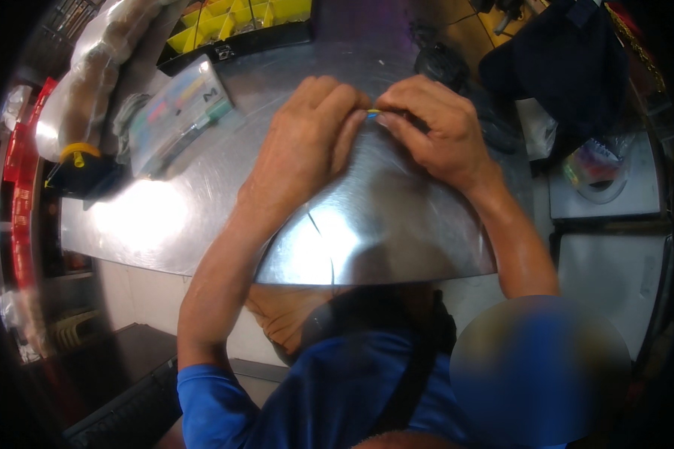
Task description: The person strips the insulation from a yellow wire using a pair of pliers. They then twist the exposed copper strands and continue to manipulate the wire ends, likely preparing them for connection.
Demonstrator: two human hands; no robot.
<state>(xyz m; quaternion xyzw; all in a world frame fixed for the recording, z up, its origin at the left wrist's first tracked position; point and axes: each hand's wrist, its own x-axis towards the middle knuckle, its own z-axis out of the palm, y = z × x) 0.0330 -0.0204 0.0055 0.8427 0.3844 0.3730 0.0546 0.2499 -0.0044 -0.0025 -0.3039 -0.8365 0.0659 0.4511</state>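
Observation:
Above the shiny metal tabletop point(386, 194), both my hands meet near its far middle. A tiny blue-and-yellow piece point(373, 114), thin like wire or sleeving, lies between my fingertips; its exact kind is too small to make out. My left hand point(314, 123) is closed, thumb and fingers pinching the piece's left end. At the other end, my right hand point(436, 127) pinches it the same way. A thin dark line, like a wire point(321, 236), runs across the metal toward the near edge, between my forearms.
A clear plastic case point(178, 116) with coloured contents sits at the left. Behind it stands a black organizer with yellow compartments point(240, 21). Plastic-wrapped goods point(93, 75) line the far left. Dark cloth point(558, 63) and a black bundle point(440, 66) are at the right, above white cabinets point(610, 277).

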